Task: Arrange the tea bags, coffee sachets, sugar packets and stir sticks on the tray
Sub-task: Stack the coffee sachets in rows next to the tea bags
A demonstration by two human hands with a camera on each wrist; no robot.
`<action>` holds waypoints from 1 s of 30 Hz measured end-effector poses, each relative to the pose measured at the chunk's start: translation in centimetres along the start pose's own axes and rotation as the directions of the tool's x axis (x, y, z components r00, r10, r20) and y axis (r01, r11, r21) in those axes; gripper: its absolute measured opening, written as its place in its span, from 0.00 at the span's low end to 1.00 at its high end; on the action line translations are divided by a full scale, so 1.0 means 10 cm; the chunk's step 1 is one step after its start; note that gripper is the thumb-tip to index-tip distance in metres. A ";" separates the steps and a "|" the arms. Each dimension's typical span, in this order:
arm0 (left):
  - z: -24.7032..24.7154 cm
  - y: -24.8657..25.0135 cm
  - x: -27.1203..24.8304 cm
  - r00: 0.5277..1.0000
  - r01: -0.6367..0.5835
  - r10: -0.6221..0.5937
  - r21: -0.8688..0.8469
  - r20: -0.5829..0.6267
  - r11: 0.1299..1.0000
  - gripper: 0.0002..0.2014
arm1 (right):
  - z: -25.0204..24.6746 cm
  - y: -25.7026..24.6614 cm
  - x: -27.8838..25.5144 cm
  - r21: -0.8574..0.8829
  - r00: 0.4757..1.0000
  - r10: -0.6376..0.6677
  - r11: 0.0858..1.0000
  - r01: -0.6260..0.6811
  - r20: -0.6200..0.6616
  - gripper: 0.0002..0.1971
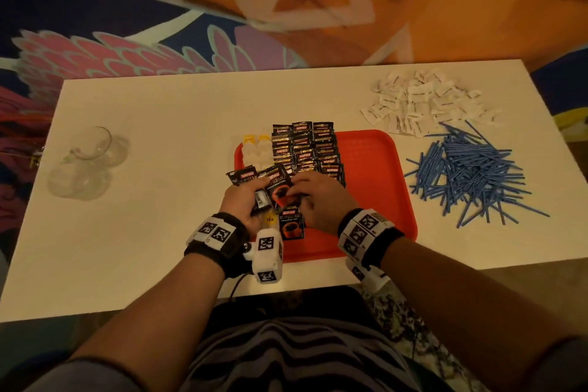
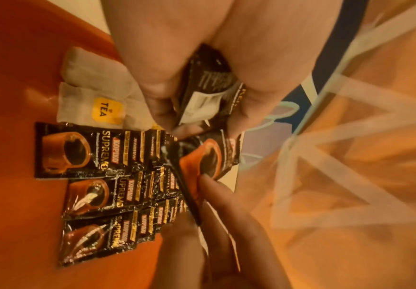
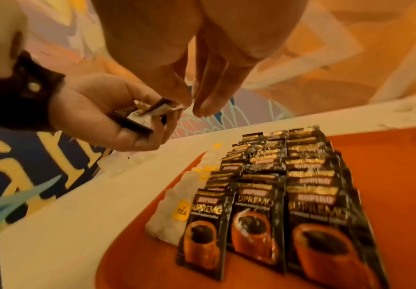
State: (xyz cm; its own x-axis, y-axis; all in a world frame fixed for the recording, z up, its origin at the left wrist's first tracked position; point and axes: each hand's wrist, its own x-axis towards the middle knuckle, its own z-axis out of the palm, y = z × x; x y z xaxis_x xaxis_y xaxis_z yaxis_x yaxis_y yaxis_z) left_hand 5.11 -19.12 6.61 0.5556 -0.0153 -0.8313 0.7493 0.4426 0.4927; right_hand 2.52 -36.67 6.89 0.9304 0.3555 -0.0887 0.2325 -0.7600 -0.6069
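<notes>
My left hand (image 1: 243,204) grips fan of black glossy coffee sachets (image 1: 270,183) over red plastic tray (image 1: 378,169); my right hand (image 1: 318,197) pinches one sachet. Sachet rows (image 1: 307,149), white tea bags (image 1: 257,153) lie on tray's left half.

from the head view we look steeply down and forward over both forearms at the white rectangular table (image 1: 152,124), taking in its whole top and the patterned floor beyond. the left wrist view sits very close under the left hand (image 2: 167,64), facing along its fingers and down onto the flat red plastic tray (image 2: 11,78). the right wrist view hangs low and near behind the right hand (image 3: 192,58), looking across the tray toward its far end. all three views share the rows of black coffee sachets (image 1: 305,149) and the white tea bags (image 3: 169,221) beside them.
</notes>
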 end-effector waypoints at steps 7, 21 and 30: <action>0.14 -0.11 -0.01 0.973 -0.229 0.222 0.192 0.057 0.954 0.13 | 0.00 0.02 0.08 0.511 0.850 0.509 0.699 -0.500 0.134 0.15; 0.11 -0.27 0.22 0.951 -0.270 0.308 0.394 -0.034 0.878 0.06 | 0.12 0.23 0.03 0.316 0.863 0.479 0.803 -0.505 0.162 0.09; -0.17 -0.30 0.28 0.963 -0.217 0.260 0.367 -0.073 0.905 0.05 | 0.30 0.75 -0.29 0.146 0.679 0.690 0.666 -0.731 0.251 0.10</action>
State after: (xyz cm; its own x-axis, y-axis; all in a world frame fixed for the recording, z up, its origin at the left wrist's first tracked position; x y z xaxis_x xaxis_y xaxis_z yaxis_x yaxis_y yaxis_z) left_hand 3.83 -18.95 2.41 0.7035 0.1663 -0.6910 0.6898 0.0744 0.7202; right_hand 0.69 -41.77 0.19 0.7210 -0.1466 -0.6773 -0.5670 -0.6866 -0.4550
